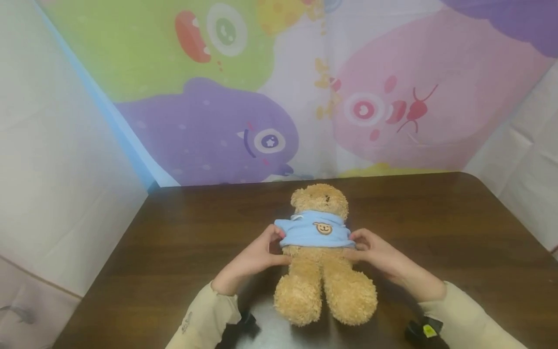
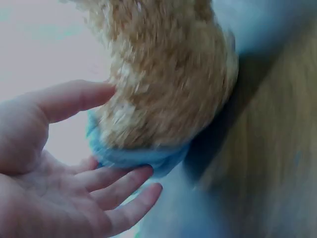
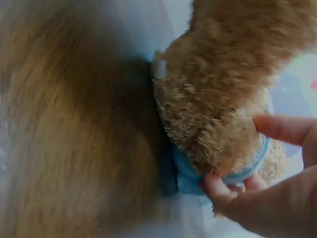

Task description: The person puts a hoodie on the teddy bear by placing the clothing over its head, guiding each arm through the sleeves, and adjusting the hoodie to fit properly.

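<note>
A tan plush teddy bear point(image 1: 305, 286) lies on its back on the table, its feet toward me. It wears a light blue shirt point(image 1: 305, 235) with a small bear-face patch. At the bear's left side in the head view, my left hand point(image 1: 257, 252) holds it, fingertips on the shirt and thumb at the hip. My right hand point(image 1: 377, 254) grips the opposite side at the shirt hem. Up close in the left wrist view, the left thumb point(image 2: 84, 99) touches the fur, fingers along the hem. The right wrist view shows the right fingertips point(image 3: 215, 183) against the hem.
The dark brown wooden table point(image 1: 152, 271) spans the space below. A cloth with cartoon monsters point(image 1: 244, 121) hangs behind its far edge, and white sheets point(image 1: 52, 145) hang on both sides. Black wrist gear point(image 1: 425, 329) sits under the right sleeve.
</note>
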Tool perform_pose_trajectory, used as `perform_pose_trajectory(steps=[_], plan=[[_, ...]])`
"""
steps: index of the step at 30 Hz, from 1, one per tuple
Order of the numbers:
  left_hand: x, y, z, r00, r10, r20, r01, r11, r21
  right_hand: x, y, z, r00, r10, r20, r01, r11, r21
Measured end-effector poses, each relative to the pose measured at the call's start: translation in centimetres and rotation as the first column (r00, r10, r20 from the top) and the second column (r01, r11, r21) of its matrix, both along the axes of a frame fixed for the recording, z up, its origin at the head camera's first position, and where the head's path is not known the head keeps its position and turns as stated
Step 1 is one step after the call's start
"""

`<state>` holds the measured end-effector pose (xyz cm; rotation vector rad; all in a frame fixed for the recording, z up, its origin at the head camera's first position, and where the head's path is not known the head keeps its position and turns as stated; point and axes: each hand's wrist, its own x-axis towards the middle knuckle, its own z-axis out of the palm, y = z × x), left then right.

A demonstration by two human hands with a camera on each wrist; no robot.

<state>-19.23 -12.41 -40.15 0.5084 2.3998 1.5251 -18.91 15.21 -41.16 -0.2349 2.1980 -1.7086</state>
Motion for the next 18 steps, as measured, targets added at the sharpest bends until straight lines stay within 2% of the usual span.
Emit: perform_pose_trajectory(steps=[3, 5, 8, 12, 15, 18], plan=[[0.1, 0.3, 0.1, 0.999, 0.018, 0.050, -0.023, 0.994, 0.111, 0.2, 0.3, -0.4, 0.997, 0.065, 0.052, -0.060, 0.994, -0.086], [0.4, 0.5, 0.4, 0.998, 0.047, 0.046, -0.053, 0.990, 0.134, 0.1, 0.3, -0.8, 0.996, 0.079, 0.032, -0.076, 0.994, -0.081], [0.7, 0.9, 0.6, 0.995, 0.072, 0.067, -0.083, 0.979, 0.184, -0.2, 0.0, -1.5, 0.998, 0.059, 0.023, -0.057, 0.995, -0.076], [0.6, 1.1, -0.1, 0.989, 0.083, 0.126, -0.112, 0.961, 0.252, -0.5, -0.4, -2.0, 0.998, 0.017, 0.058, -0.013, 0.998, -0.064], [0.3, 1.1, -1.3, 0.982, 0.101, 0.162, -0.140, 0.958, 0.249, -0.6, -0.4, -1.8, 0.998, 0.015, 0.063, -0.011, 0.998, -0.059], [0.2, 1.2, -2.2, 0.978, 0.146, 0.148, -0.170, 0.972, 0.162, -1.0, -0.2, -2.1, 0.999, 0.032, 0.026, -0.030, 0.998, -0.063]])
